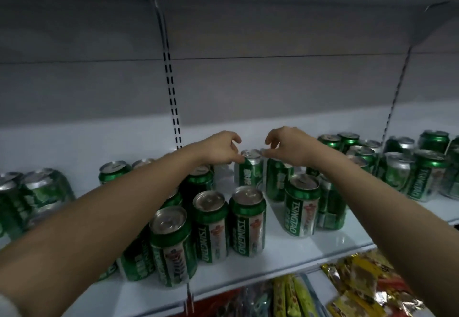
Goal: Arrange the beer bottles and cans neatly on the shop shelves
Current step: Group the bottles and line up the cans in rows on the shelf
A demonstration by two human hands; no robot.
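Two hands [250,149] pinching one rear can [249,170], green cans [246,222] crowding the shelf [310,249], snack packets [360,284] below

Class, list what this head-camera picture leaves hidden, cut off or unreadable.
- Cans behind the left forearm: hidden by it.
- Snack packets below the shelf: cut off by the bottom edge.
- Far-left cans: labels too blurred and dark to read.

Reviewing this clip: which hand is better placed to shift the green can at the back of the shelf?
Probably the left hand: its thumb and fingers pinch the rim of the upright green aluminium beer can. The right hand touches its top edge at most, partly above the neighbouring green can.
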